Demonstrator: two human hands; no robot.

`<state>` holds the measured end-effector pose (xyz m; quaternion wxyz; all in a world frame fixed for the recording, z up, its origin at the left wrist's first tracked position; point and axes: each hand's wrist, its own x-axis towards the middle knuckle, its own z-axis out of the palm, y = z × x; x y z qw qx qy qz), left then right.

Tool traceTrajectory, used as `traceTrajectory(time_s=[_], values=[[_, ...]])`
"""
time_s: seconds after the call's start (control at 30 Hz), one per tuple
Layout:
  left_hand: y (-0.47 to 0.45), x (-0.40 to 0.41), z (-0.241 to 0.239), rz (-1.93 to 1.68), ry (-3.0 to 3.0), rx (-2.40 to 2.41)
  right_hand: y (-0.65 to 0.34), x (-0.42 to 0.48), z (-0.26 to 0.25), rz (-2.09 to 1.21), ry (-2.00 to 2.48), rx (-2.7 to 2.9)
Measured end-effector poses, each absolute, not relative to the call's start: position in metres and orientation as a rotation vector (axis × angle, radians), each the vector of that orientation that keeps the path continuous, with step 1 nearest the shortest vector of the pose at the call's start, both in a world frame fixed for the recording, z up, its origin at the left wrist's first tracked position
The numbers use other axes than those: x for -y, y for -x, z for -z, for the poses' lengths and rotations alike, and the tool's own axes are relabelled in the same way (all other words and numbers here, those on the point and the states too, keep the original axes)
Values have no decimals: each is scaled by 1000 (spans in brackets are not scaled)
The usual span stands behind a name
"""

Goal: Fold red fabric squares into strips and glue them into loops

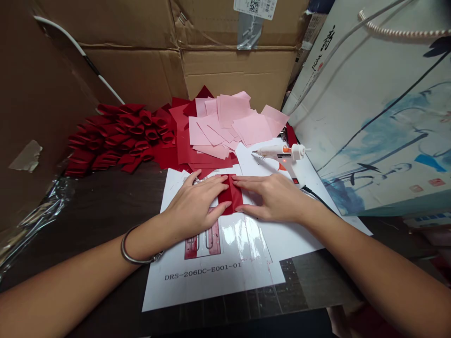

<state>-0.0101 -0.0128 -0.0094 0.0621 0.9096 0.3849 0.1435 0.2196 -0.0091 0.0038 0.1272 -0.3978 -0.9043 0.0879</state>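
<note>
A small piece of red paper (230,199), with what looks like a crease down it, lies on a printed white sheet (197,286) under a clear, shiny film. My left hand (197,202) rests over the paper's left side, fingers stretched out and thumb on its lower part. From the right, my right hand (276,197) touches the paper's right edge with extended fingertips at the top and the thumb lower down. Both hands are open, pressing rather than gripping. Partly covered by my left hand, a picture with red areas (202,244) shows on the sheet.
Rolled red paper pieces (123,134) are heaped at the back left. Pink paper squares (225,122) lie over red sheets (185,141). A white glue gun (282,152) with a dark cord stands at right. Cardboard (236,75) walls the back; a painted panel (380,131) leans at right.
</note>
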Motion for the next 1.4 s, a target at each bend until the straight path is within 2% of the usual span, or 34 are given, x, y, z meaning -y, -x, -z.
traceTrajectory(time_s=[1.4], values=[[10,15,9,-312,-2767,-1237,-217,10,-6,-342,1179,2640]])
